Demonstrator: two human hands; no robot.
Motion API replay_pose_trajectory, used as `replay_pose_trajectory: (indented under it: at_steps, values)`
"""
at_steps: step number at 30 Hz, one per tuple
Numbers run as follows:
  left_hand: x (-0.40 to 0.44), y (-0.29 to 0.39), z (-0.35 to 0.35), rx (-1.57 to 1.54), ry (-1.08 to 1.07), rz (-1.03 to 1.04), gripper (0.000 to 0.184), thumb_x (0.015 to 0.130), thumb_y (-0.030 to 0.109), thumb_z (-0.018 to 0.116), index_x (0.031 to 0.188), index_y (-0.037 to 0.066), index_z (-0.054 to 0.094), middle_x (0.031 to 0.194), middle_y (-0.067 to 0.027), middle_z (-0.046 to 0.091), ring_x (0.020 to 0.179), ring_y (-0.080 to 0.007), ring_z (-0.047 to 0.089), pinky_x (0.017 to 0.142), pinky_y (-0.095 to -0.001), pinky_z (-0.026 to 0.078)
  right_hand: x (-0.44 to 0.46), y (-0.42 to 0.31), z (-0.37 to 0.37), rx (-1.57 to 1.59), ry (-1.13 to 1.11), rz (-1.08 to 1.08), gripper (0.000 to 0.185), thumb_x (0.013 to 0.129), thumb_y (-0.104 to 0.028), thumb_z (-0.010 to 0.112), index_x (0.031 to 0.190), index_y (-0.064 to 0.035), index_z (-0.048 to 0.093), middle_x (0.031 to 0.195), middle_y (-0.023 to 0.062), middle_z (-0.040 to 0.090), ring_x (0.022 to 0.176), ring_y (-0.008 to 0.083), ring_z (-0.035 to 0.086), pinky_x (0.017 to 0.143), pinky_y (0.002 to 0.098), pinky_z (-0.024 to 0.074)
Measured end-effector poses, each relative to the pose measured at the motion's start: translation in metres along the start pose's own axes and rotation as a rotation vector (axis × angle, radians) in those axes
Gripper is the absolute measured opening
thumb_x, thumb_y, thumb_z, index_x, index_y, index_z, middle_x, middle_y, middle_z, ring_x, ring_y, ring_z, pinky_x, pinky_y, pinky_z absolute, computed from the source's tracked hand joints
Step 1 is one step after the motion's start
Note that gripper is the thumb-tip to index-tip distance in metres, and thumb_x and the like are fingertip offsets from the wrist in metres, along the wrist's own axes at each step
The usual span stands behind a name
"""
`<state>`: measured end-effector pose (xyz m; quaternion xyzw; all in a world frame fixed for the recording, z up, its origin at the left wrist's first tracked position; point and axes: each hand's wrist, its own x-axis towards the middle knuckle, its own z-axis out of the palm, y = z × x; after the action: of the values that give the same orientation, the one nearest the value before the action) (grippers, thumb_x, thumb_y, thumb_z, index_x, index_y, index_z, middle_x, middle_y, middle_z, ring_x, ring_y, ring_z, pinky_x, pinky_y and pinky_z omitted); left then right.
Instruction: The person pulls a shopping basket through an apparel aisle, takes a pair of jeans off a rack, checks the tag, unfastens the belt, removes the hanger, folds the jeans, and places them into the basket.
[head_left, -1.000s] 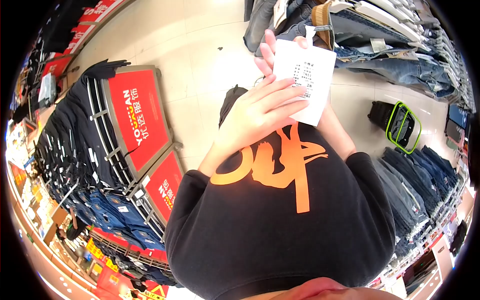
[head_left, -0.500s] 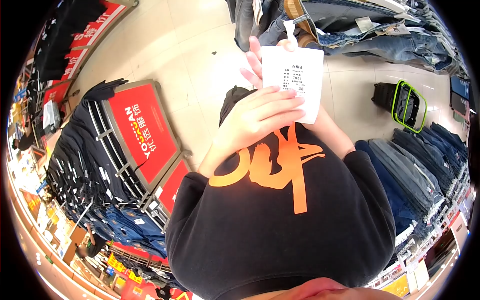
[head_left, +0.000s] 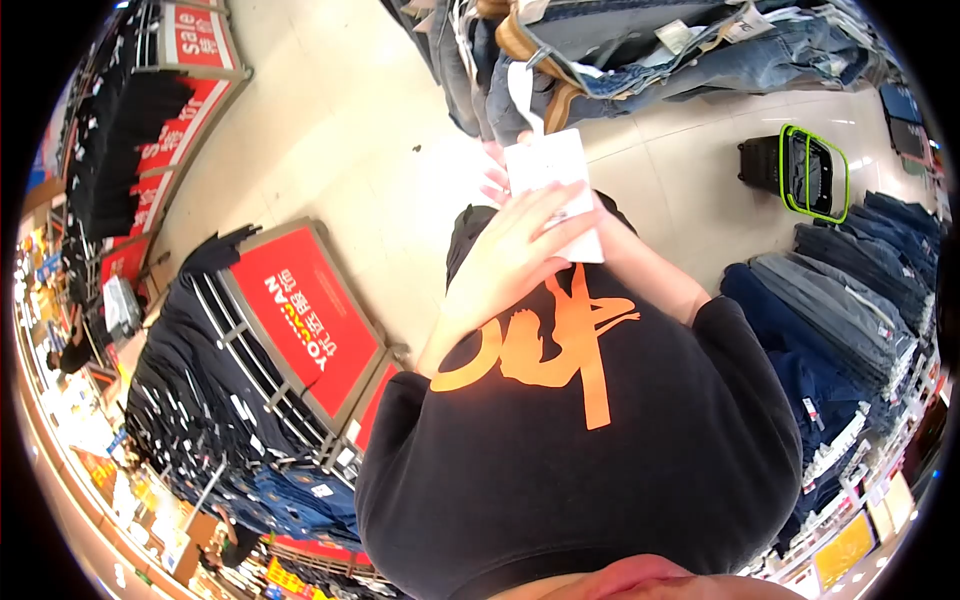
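Note:
A white paper tag [head_left: 548, 158] with blurred print hangs by a white strap [head_left: 521, 92] from the waist of blue jeans [head_left: 610, 45] on a rack at the top. Behind the tag, my right hand [head_left: 495, 172] grips it, with its fingertips showing past the left edge; its palm is hidden. My left hand [head_left: 515, 240] lies across the tag's lower front, fingers stretched out and slightly apart. Both hands are in front of my black shirt [head_left: 580, 480] with its orange print.
Dark trousers [head_left: 190, 370] hang on a rack at the left beside a red sign [head_left: 305, 320]. More jeans [head_left: 835, 310] hang at the right. A black basket with a green rim [head_left: 845, 175] stands on the floor [head_left: 330, 110]. Distant people show at the left.
The tag and both hands have moved left and down in view, and the tag's print has blurred. The racks have shifted as the view turned. More of the upper-left sale signs shows.

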<state>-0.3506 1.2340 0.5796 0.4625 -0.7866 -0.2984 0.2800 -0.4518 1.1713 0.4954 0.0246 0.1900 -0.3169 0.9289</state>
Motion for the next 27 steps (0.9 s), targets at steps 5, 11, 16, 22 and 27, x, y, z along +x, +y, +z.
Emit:
replay_pose_trajectory:
  at_steps: [5,11,16,22,27]
  values:
    - [0.014,-0.012,0.011,-0.016,-0.119,-0.102,0.08,0.048,0.004,0.077,0.12,0.019,0.045,0.138,-0.0213,0.014,0.117,-0.0371,0.036,0.09,-0.0401,0.039,-0.023,-0.004,-0.005,-0.223,0.196,-0.082,0.037,0.087,-0.041,0.042,0.111,-0.013,0.043,0.113,0.009,0.045,0.1,0.0227,0.047,0.088,0.037,0.0376]
    - [0.034,-0.018,0.022,-0.129,-0.039,-0.1,0.079,0.045,0.008,0.08,0.116,0.016,0.048,0.138,-0.0253,0.003,0.121,-0.0387,0.029,0.089,-0.0412,0.039,-0.025,-0.018,-0.007,-0.522,0.137,-0.187,0.043,0.09,-0.035,0.039,0.124,-0.0085,0.035,0.105,0.0059,0.048,0.098,0.0165,0.048,0.085,0.0306,0.0405]
    - [0.056,-0.013,0.032,-0.033,-0.043,-0.17,0.08,0.044,0.017,0.082,0.116,0.015,0.048,0.138,-0.0273,0.001,0.127,-0.0453,0.01,0.094,-0.0484,0.031,-0.03,-0.04,-0.014,-0.686,0.26,-0.147,0.04,0.09,-0.031,0.041,0.122,-0.0075,0.038,0.116,0.008,0.045,0.106,0.0143,0.046,0.088,0.0287,0.0387]
    - [0.096,-0.004,0.045,0.209,-0.064,-0.099,0.077,0.049,0.024,0.079,0.119,0.017,0.046,0.139,-0.0238,0.005,0.128,-0.0429,0.009,0.099,-0.058,0.013,-0.032,-0.088,-0.052,-0.43,0.293,-0.22,0.031,0.088,-0.011,0.045,0.118,-0.0064,0.04,0.108,0.0116,0.051,0.099,0.0174,0.051,0.085,0.029,0.043]
    - [0.138,-0.015,0.063,0.028,-0.325,-0.019,0.077,0.053,0.03,0.077,0.121,0.018,0.044,0.14,-0.0139,0.017,0.128,-0.0406,0.013,0.101,-0.055,0.011,-0.051,-0.155,-0.072,-0.731,0.152,-0.253,0.034,0.081,-0.005,0.052,0.114,-0.0055,0.042,0.097,0.0074,0.054,0.09,0.0139,0.053,0.079,0.0262,0.0434]
